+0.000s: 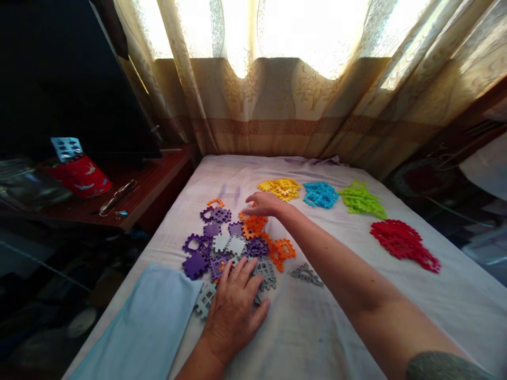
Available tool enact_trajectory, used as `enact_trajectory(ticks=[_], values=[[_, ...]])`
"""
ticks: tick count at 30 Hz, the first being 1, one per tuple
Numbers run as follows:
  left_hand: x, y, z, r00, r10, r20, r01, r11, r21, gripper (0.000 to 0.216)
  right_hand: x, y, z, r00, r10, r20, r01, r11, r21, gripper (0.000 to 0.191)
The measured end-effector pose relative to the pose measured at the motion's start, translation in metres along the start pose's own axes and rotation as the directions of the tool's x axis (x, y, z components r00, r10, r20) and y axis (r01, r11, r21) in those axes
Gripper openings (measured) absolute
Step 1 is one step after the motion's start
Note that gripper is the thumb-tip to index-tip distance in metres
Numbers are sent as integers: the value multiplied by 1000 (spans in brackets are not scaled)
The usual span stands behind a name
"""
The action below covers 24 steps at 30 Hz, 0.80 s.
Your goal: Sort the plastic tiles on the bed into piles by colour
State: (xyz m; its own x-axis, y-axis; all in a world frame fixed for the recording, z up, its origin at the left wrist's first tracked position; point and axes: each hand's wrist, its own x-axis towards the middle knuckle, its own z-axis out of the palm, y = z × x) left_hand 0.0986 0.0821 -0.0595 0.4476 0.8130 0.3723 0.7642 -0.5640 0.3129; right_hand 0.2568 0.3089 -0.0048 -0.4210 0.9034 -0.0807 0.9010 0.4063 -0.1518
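On wrinkled bedsheet (301, 332), notched gray plates (266, 272) under splayed left fingers (238, 270), orange lattice pieces (253, 228) below right fingers (256, 198), grip unclear

The left hand (237, 303) hides some of the grey pieces (264, 272) beneath it, and its forearm is cut off by the near edge. Whether the right hand (264, 203) touches the orange pieces (253, 227) below it cannot be told; its grey sleeve (443, 367) runs out of view on the near right. The light blue cloth (138, 322) is cut off at the near edge, the black screen (67, 79) and glass jar (24, 182) at the left. A little blue object (122, 214) on the desk (158, 182) is too small to identify, and the dark clutter (51, 285) at the near left is blurred.
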Motion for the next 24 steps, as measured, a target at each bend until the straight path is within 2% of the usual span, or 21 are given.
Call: enact_trajectory(ticks=[2, 4, 7, 10, 12, 15, 20, 24], values=[[0, 0, 0, 1000, -3, 4, 3, 1000, -21, 28, 8, -19, -2, 995, -39, -93, 40, 999, 5, 53], [1, 0, 0, 1000, -6, 3, 6, 999, -34, 30, 20, -48, 2, 986, -108, -124, 113, 993, 33, 59], [1, 0, 0, 1000, 4, -18, -5, 999, -44, 29, 36, -87, 16, 981, -193, -20, 194, 978, 74, 65], [0, -1, 0, 999, 11, -33, -13, 998, -58, 26, 35, -100, 28, 960, -274, 59, 269, 960, 77, 65], [0, -1, -1, 1000, 6, -26, -8, 998, -67, 26, 25, -90, 32, 946, -321, 50, 317, 946, 74, 60], [1, -1, -2, 1000, 11, 10, -11, 997, -77, 29, 2, -61, 34, 944, -330, 0, 330, 943, 52, 55], [10, -2, -3, 992, 107, 71, -100, 990, -97, 36, -42, -15, 33, 975, -215, -52, 217, 976, 18, 53], [26, -3, 0, 978, 197, 74, -185, 972, -143, 32, -74, 0, 30, 981, -169, -96, 172, 985, 23, 43]])
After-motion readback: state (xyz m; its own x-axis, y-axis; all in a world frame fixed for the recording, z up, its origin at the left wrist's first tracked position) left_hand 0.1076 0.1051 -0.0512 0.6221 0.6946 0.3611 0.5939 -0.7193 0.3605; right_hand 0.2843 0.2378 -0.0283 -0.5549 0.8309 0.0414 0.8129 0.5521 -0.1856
